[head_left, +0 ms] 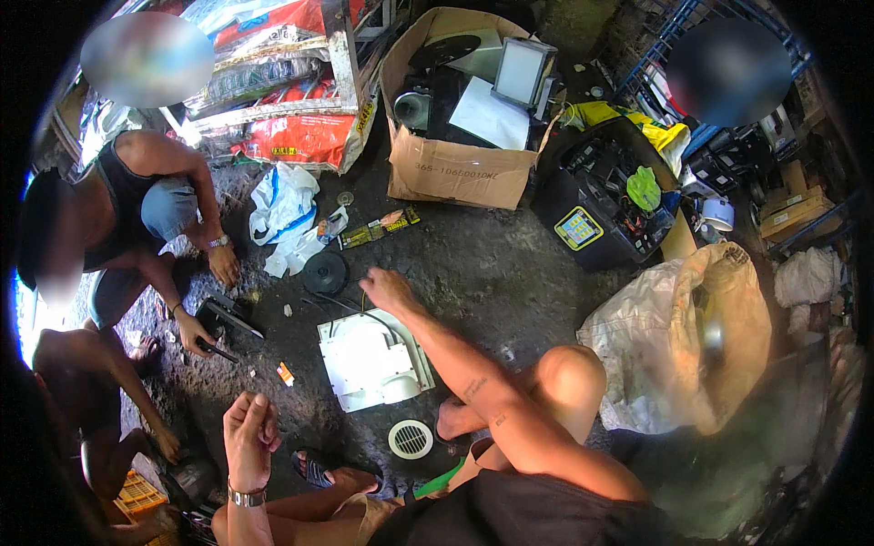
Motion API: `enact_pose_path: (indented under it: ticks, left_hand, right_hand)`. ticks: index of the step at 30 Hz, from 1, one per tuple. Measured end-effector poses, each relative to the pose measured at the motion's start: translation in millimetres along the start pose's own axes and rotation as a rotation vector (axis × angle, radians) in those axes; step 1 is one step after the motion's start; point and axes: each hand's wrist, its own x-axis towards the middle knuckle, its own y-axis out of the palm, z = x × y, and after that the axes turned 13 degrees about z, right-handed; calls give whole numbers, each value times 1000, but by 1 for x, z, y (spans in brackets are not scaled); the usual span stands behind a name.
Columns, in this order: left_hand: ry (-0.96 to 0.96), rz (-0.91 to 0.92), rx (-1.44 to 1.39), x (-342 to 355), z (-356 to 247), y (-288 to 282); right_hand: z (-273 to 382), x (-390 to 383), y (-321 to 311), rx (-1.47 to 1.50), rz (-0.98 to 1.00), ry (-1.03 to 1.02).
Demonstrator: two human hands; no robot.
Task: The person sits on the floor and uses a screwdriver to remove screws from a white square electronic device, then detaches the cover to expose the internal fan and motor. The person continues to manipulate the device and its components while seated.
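A white, squarish plastic housing (369, 359) with a rounded, scroll-like bulge lies on the dark ground in front of me. Black cable (341, 305) runs from its far edge. Just beyond that edge is my right hand (388, 289), its fingers bent together at the end of a thin wire (363, 301) that reaches toward the housing. My left hand (249, 439), with a metal watch at the wrist, is raised left of the housing, fingers curled in; whatever they may hold is hidden. A round white vent grille (411, 439) lies close by my foot.
A black disc (325, 273) and plastic bags (284, 214) lie beyond. Farther back stand a cardboard box (460, 173) of scrap and a black bin (583, 196) of parts. A large sack (637, 346) is at right. On the left, people crouch; one hand (193, 335) holds a dark object.
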Motion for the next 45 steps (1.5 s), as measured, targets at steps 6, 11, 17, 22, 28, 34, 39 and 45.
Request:
enact_pose_path:
  ticks: [6, 11, 17, 22, 28, 34, 39, 45]
  left_hand:
    - [-87, -104, -339, 19, 22, -18]
    - [-159, 154, -579, 4, 30, -34]
    - [367, -148, 300, -54, -15, -11]
    - [1063, -741, 138, -202, -50, -50]
    - [327, -1110, -424, -241, 209, -151]
    - [-340, -1303, -968, -329, 591, -52]
    - [-640, -1337, -791, -346, 604, -77]
    - [-948, -806, 899, -441, 611, -94]
  right_hand:
    - [177, -100, -31, 211, 132, -769]
    - [224, -158, -14, -140, 379, -840]
    - [184, -142, -37, -79, 296, -593]
    - [172, -126, -28, -120, 381, -540]
    - [178, -115, -3, -123, 513, -572]
    - [172, -107, 30, -188, 655, -506]
    - [153, -99, 13, -272, 567, -506]
    - [127, -94, 13, -214, 614, -640]
